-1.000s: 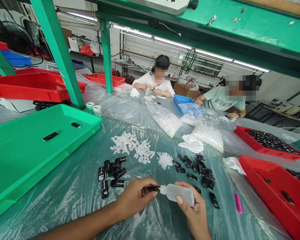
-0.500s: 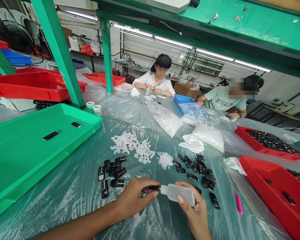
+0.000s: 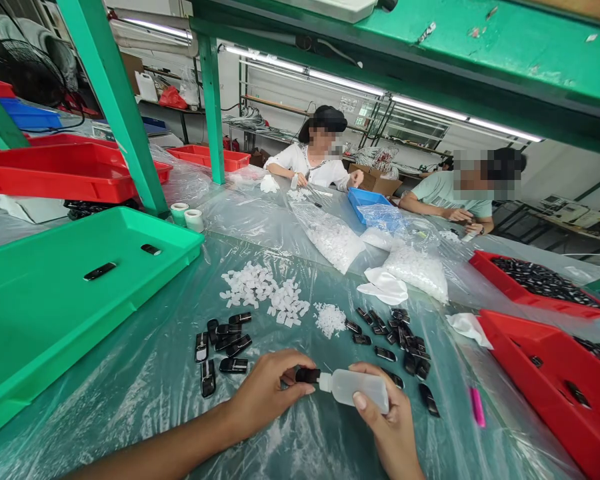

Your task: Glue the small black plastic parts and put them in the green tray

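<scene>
Left forearm [image 3: 165, 445], left hand [image 3: 265, 392] and right hand [image 3: 394, 421] are bare, with slender fingers [image 3: 291, 360] and a rounded thumbnail [image 3: 361, 400]

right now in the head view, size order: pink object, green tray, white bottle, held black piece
1. Green tray
2. White bottle
3. Pink object and black piece: unranked; left hand partly hides the latter

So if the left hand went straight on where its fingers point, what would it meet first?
Probably the translucent white plastic bottle in the right hand; its nozzle sits beside the black oblong piece the left hand holds, though whether they touch is unclear.
</scene>
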Motion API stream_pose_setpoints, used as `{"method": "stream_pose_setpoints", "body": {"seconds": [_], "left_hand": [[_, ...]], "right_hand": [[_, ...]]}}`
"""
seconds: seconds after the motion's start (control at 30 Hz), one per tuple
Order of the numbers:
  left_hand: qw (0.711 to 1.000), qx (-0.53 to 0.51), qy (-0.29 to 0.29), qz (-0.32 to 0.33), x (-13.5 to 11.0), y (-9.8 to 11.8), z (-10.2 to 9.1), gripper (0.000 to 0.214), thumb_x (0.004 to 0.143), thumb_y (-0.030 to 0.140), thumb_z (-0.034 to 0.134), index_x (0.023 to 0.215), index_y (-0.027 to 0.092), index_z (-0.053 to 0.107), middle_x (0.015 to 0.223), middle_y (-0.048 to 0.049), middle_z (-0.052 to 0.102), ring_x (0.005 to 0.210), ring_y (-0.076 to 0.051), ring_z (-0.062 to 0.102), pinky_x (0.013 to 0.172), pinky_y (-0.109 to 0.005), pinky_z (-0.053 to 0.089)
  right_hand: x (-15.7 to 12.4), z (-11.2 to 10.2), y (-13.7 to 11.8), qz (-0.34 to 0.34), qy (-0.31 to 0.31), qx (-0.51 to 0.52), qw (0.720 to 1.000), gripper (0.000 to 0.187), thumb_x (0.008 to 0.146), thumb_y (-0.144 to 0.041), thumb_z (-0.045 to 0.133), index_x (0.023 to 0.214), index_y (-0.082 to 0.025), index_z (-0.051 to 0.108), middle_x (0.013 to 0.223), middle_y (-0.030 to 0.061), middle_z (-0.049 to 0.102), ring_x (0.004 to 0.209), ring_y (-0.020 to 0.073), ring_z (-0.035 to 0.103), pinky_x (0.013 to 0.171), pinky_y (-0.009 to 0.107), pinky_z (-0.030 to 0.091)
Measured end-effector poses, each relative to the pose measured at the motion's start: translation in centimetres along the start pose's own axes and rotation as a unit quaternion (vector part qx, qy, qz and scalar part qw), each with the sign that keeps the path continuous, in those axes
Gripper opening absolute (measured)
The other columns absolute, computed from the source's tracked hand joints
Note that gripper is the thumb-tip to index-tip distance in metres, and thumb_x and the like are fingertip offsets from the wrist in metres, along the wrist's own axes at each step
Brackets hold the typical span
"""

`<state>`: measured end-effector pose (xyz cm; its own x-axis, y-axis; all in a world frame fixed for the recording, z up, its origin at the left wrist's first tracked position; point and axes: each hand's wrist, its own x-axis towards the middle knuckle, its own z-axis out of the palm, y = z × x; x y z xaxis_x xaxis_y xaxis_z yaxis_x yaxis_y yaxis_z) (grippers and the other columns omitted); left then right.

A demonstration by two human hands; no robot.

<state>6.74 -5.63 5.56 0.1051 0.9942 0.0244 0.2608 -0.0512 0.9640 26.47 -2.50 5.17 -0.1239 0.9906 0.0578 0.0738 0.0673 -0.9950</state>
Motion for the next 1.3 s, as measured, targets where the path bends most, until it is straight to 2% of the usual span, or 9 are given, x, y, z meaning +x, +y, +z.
{"method": "stream_pose_setpoints", "body": {"seconds": [0.2,0.37,0.67,0.9,1.07,1.3], "left_hand": [[0.997,-0.073,-0.011,-0.01,0.0,0.03,0.18,0.022,0.079,0.028,0.062,0.1,0.024,0.066,0.093,-0.0045,0.062,0.08,-0.017,0.06,0.068,-0.024,0.049],[0.994,-0.106,-0.012,-0.02,0.09,-0.29,0.3,0.021,0.078,0.031,0.063,0.097,0.022,0.065,0.094,-0.0039,0.06,0.078,-0.015,0.058,0.068,-0.024,0.048],[0.997,-0.077,-0.004,-0.001,0.02,-0.06,0.31,0.019,0.077,0.026,0.063,0.096,0.022,0.066,0.093,-0.0041,0.06,0.081,-0.017,0.06,0.069,-0.024,0.05],[0.999,-0.046,0.004,0.012,0.04,-0.17,0.29,0.02,0.077,0.024,0.064,0.097,0.025,0.067,0.092,-0.0036,0.061,0.08,-0.016,0.06,0.067,-0.023,0.049],[0.999,-0.035,0.004,0.011,-0.04,-0.1,0.24,0.024,0.077,0.025,0.064,0.101,0.028,0.067,0.092,-0.0034,0.062,0.078,-0.017,0.06,0.067,-0.024,0.049],[0.999,-0.033,0.005,0.012,0.01,-0.25,0.28,0.022,0.077,0.025,0.064,0.098,0.027,0.067,0.091,-0.0032,0.062,0.077,-0.016,0.06,0.065,-0.024,0.049]], "right_hand": [[0.5,-0.29,0.31,0.015,-0.013,0.041,0.999,0.036,0.068,-0.047,0.068,0.089,-0.018,0.064,0.072,0.0044,0.063,0.061,0.0176,0.056,0.053,0.023,0.045],[0.8,-0.32,0.48,0.05,0.003,0.081,0.995,0.039,0.069,-0.049,0.066,0.091,-0.017,0.064,0.078,0.0073,0.065,0.067,0.0204,0.058,0.054,0.025,0.046],[0.44,-0.19,0.38,0.022,-0.025,0.058,0.998,0.035,0.068,-0.046,0.068,0.089,-0.018,0.064,0.071,0.0047,0.063,0.061,0.0182,0.056,0.054,0.024,0.046],[-0.06,0.08,-0.33,0.008,-0.011,0.004,1.0,0.036,0.067,-0.047,0.068,0.088,-0.018,0.063,0.068,0.0036,0.062,0.056,0.0163,0.052,0.048,0.022,0.042],[-0.15,0.24,-0.38,0.002,0.021,-0.008,1.0,0.037,0.066,-0.048,0.069,0.086,-0.018,0.064,0.07,0.0046,0.063,0.053,0.0156,0.052,0.046,0.022,0.042],[-0.06,0.14,-0.14,-0.004,0.018,-0.013,1.0,0.036,0.065,-0.048,0.069,0.086,-0.019,0.064,0.072,0.0035,0.063,0.054,0.0154,0.053,0.047,0.021,0.043]]}}
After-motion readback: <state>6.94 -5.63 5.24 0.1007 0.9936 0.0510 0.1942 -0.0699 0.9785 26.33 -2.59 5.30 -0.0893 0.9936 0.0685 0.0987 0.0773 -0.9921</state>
